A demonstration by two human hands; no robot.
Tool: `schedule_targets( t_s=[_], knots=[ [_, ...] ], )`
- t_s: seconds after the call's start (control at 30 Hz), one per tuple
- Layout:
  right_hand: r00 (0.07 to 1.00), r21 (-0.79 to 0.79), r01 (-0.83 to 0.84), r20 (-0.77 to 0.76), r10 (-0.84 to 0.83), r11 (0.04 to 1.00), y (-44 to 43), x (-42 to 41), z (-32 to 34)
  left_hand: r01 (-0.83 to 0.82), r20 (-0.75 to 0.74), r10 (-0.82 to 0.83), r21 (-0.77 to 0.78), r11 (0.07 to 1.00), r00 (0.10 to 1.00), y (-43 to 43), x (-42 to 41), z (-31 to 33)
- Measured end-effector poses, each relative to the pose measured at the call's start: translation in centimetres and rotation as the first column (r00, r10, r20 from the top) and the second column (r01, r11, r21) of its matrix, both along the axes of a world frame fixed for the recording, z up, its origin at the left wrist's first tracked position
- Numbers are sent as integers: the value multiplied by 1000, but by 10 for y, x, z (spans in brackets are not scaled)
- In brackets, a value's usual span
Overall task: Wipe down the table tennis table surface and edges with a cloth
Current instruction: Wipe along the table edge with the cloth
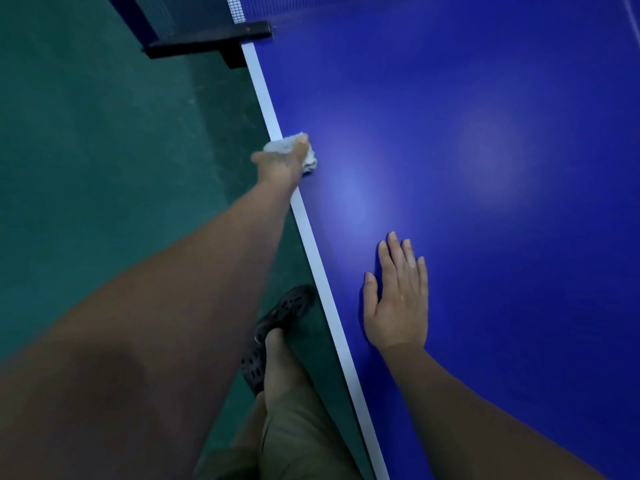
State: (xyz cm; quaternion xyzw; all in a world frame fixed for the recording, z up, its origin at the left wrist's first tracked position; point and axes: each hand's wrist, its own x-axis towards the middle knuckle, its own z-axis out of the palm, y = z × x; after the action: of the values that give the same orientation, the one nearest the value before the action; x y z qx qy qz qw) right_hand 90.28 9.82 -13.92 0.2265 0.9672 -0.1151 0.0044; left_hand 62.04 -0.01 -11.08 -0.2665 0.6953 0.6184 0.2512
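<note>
Where the table [450, 133] side edge runs toward the net clamp [207, 39], left hand [282, 164] grips bunched cloth [289, 144].
Cloth mostly hidden under that blurred hand; right hand [398, 299] flat, fingers straight, beside same edge.

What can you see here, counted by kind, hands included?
Hands: 2, the left hand and the right hand
Cloth: 1
Table: 1
Net: 1
Shoe: 1
Total: 6
</note>
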Motion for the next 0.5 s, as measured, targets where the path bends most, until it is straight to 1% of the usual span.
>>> schedule_targets(
  t_s=[0.07, 0.2, 0.23, 0.3, 0.4, 0.5],
  knots=[
    [1000, 3, 1, 10, -1, 1000, -1, 1, 1, 19, -4, -19, -35, 999, 1000, -2, 17, -1],
    [1000, -7, 1, -1, -1, 1000, 0, 1, 1, 146, 81, -144, -25, 989, 986, -16, 99, -20],
    [1000, -14, 2, -8, -2, 1000, 0, 1, 1, 159, 104, -157, -10, 987, 982, -19, 121, -20],
    [1000, -16, -1, -18, 0, 1000, 0, 1, 1, 164, 134, -157, -39, 986, 978, -21, 147, -20],
    [1000, -14, 4, -12, -4, 1000, 0, 0, 0, 157, 113, -147, -86, 984, 983, -14, 128, -28],
    [1000, -9, 5, -25, -5, 1000, 0, 1, 0, 115, 66, -110, -84, 990, 992, -3, 59, -29]
  ],
)
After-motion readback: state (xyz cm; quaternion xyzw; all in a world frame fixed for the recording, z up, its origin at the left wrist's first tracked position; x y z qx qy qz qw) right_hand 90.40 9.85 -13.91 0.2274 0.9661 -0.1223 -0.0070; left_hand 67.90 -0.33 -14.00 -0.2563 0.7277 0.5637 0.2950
